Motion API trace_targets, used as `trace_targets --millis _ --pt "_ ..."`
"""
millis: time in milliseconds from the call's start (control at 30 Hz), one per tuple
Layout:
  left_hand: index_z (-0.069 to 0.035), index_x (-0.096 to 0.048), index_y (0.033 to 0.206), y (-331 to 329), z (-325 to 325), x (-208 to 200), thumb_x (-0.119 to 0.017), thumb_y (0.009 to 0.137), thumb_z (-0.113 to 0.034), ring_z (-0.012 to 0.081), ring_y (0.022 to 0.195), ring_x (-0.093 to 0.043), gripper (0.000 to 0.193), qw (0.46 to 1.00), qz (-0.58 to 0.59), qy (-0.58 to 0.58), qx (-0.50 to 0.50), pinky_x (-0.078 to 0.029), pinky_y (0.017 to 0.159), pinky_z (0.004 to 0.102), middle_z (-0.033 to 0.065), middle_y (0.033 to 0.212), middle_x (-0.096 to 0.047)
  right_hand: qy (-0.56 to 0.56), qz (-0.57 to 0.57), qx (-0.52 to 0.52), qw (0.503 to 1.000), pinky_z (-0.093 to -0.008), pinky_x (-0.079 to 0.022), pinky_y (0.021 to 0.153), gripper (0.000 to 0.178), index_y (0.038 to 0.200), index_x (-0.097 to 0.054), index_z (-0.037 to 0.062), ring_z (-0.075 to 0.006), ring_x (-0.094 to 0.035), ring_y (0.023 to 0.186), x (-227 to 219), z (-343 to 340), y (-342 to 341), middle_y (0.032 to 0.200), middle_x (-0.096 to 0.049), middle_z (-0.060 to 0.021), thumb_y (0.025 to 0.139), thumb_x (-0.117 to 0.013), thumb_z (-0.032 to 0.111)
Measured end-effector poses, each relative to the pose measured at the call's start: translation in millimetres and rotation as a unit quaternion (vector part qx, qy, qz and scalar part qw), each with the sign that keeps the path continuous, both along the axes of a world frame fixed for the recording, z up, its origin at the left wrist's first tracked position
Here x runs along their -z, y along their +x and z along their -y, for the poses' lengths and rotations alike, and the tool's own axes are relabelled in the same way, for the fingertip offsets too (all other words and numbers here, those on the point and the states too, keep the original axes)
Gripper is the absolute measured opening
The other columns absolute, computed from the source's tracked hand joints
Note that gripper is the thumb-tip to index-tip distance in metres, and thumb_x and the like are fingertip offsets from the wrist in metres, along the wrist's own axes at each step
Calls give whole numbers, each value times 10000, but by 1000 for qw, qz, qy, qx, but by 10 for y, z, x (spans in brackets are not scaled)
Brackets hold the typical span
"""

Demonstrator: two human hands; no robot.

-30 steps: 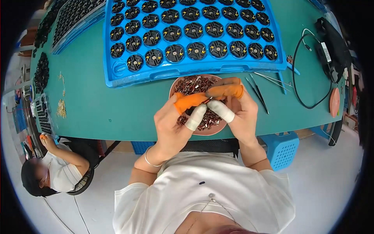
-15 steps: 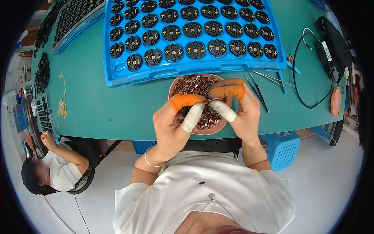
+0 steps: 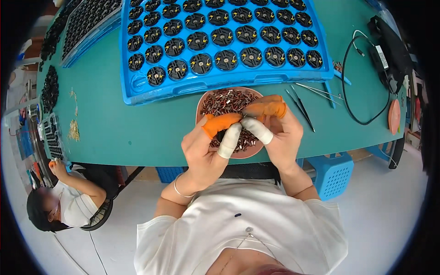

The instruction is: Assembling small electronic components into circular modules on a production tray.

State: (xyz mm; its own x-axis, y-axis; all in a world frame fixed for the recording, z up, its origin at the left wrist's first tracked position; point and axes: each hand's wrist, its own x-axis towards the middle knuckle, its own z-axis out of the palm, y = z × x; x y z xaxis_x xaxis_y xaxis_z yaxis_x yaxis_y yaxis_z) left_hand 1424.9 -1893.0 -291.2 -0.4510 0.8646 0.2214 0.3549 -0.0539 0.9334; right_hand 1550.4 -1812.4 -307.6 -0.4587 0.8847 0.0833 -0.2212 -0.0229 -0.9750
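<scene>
My left hand (image 3: 211, 145) and my right hand (image 3: 274, 130) meet over a pink bowl (image 3: 200, 109). Both wear orange and white finger cots on thumb and forefinger. Each hand is closed in a pinch, and the fingertips nearly touch. What lies between them is too small and covered to make out. Heaped in the bowl are many small dark-red and dark parts (image 3: 224, 101), a few with pale pieces among them. Just beyond the bowl stands a blue tray (image 3: 201, 87) holding rows of round black parts (image 3: 226, 59) with yellow bits.
Tweezers (image 3: 302, 108) and thin metal rods (image 3: 319, 93) lie right of the bowl. Farther right are a black cable (image 3: 347, 87), a black bag (image 3: 392, 55) and a pink lid-like dish (image 3: 394, 117). Another person (image 3: 68, 197) sits at the left. A blue stool (image 3: 333, 178) stands below the table edge.
My hands stay together over the bowl; the right thumb and fingers have shifted slightly left, and the fingertips have turned a little. The view has shifted slightly.
</scene>
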Motion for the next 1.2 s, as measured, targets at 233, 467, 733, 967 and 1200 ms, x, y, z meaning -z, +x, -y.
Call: trace_targets --millis 233,467,733,967,1200 --pt "23 -648 965 -2 -30 0 -698 791 -18 208 617 -597 186 994 -92 51 -16 -463 528 265 126 800 -624 144 76 30 986 -284 -506 722 179 949 -662 -9 -186 -620 854 -52 10 -19 956 -634 -104 773 -687 -32" --pt "29 -590 1098 34 43 -13 -657 850 -32 162 776 -628 264 991 123 -46 36 -516 650 262 115 961 -619 147 111 25 983 -278 -456 713 135 908 -643 -17 -165 -570 830 -51 -52 -3 903 -617 -90 776 -665 -31" --pt "56 -353 1348 -47 -16 72 -595 890 -13 252 1023 -629 522 983 156 5 99 -489 936 357 189 1253 -528 -59 -25 1 998 -286 -449 823 164 963 -584 -24 -166 -552 921 -90 -48 58 1028 -565 -107 804 -625 -18" --pt "52 -366 1295 14 -72 10 -613 857 38 232 944 -653 503 989 125 27 77 -554 817 301 182 1187 -562 -102 -7 -3 995 -286 -454 833 173 983 -577 -29 -167 -554 950 -82 -14 33 1081 -563 -122 819 -627 -9" --pt "48 -377 1263 -6 -60 57 -635 845 33 219 929 -648 492 978 191 33 75 -540 798 300 199 1171 -549 -12 -20 -40 999 -283 -441 836 197 987 -591 -4 -148 -533 959 -24 -81 24 1070 -553 -83 802 -653 -34"
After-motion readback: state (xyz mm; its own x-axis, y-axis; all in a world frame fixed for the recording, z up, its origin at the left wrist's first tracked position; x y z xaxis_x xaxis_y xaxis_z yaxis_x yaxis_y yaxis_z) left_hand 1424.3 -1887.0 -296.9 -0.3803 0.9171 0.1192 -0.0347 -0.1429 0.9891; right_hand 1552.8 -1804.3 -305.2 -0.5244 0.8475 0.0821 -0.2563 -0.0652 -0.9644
